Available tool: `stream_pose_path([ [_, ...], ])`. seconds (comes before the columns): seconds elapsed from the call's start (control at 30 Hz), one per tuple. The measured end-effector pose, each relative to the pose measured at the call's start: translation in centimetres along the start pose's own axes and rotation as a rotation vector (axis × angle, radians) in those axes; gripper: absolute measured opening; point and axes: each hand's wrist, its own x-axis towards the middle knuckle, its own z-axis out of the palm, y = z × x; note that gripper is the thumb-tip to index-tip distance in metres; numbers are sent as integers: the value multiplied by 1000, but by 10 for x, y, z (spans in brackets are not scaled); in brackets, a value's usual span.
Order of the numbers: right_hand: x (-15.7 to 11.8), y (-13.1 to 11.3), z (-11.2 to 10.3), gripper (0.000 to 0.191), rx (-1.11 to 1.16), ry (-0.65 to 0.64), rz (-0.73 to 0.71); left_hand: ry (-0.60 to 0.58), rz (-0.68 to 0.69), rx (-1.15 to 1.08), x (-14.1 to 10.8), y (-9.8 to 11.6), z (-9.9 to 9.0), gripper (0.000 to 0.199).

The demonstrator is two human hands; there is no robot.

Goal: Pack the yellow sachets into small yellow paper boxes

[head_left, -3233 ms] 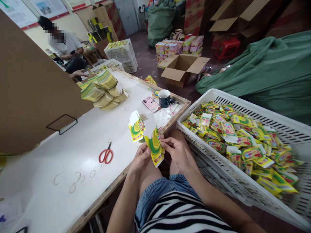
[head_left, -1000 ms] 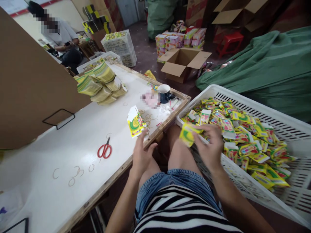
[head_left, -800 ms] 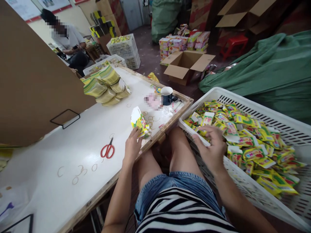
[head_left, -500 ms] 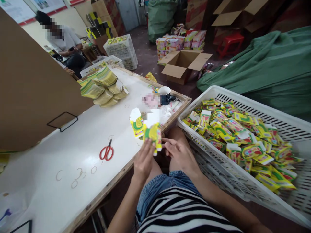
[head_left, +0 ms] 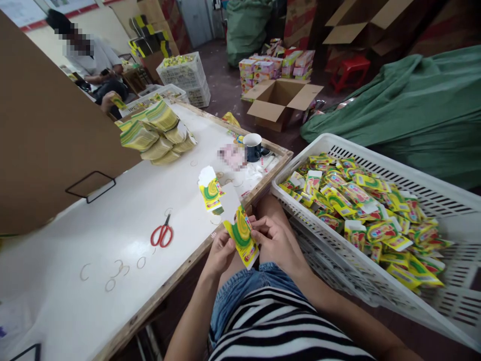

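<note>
Over my lap, a yellow and green printed carton [head_left: 242, 236] is held between both hands. My left hand [head_left: 221, 253] pinches its left edge, thumb on the printed face. On the other side, my right hand [head_left: 273, 239] grips the right edge with fingers and thumb. The carton tilts, its printed face toward me. A small stack of flat cartons [head_left: 211, 190] of the same print lies on the white table [head_left: 143, 210] just beyond my left hand. To my right stands a white plastic crate [head_left: 408, 188] holding many filled yellow cartons [head_left: 361, 200].
Red-handled scissors [head_left: 162, 235] and several rubber bands [head_left: 120, 269] lie on the table. Bundled cartons [head_left: 158, 133] are piled farther back, near a dark mug [head_left: 252, 147]. A cardboard sheet [head_left: 56, 115] rises at left. Beyond it sits another person [head_left: 90, 65], and a hand there holds a carton.
The carton has come down and nearer my body, and it now tilts with its face toward me. My right hand has closed on its right edge. Another person's hand with a carton has appeared.
</note>
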Motion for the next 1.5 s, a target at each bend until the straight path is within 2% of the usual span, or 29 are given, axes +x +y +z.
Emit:
stream_pose_path([
  [0.13, -3, -5, 0, 41, -150, 50, -52, 54, 58, 74, 2, -8, 1, 50],
  [0.27, -6, -5, 4, 36, -221, 67, -53, 238, 57, 174, 6, -15, 1, 43],
  [0.33, -5, -2, 5, 34, -265, 113, -77, 304, 102, 244, 7, -15, 4, 43],
  [0.43, -1, 0, 3, 27, -351, 168, -160, 344, 206, 327, 5, -10, 10, 59],
  [0.47, 0, -1, 1, 25, -371, 160, -188, 336, 219, 337, 4, -8, 11, 68],
  [0.53, 1, -6, -4, 39, -390, 91, -224, 275, 196, 347, 1, -2, 11, 76],
  [0.6, 3, -13, -9, 55, -388, -21, -228, 183, 151, 355, -1, 4, 9, 72],
  [0.63, 3, -16, -12, 55, -377, -81, -224, 136, 131, 356, -3, 7, 8, 67],
  [0.77, 9, -28, -21, 29, -315, -224, -203, 16, 63, 304, -6, 17, 4, 45],
  [0.83, 11, -31, -23, 20, -354, -230, -204, -4, 20, 274, -7, 19, 5, 39],
  [0.9, 13, -32, -25, 22, -429, -207, -227, -2, -10, 254, -7, 18, 6, 40],
  [1.0, 16, -28, -25, 22, -452, -150, -261, 1, -31, 218, -6, 15, 7, 64],
  [1.07, 17, -24, -26, 23, -381, -123, -253, -16, -51, 210, -5, 13, 6, 71],
  [1.13, 18, -23, -27, 31, -350, -114, -261, -20, -62, 231, -3, 12, 5, 62],
  [1.27, 19, -29, -33, 30, -457, -142, -332, 74, -11, 359, -1, 12, 4, 43],
  [1.4, 18, -31, -31, 36, -532, -224, -169, 131, 50, 423, 1, 10, 8, 42],
  [1.5, 19, -26, -27, 39, -606, -190, -149, 94, 53, 407, 1, 7, 10, 45],
])
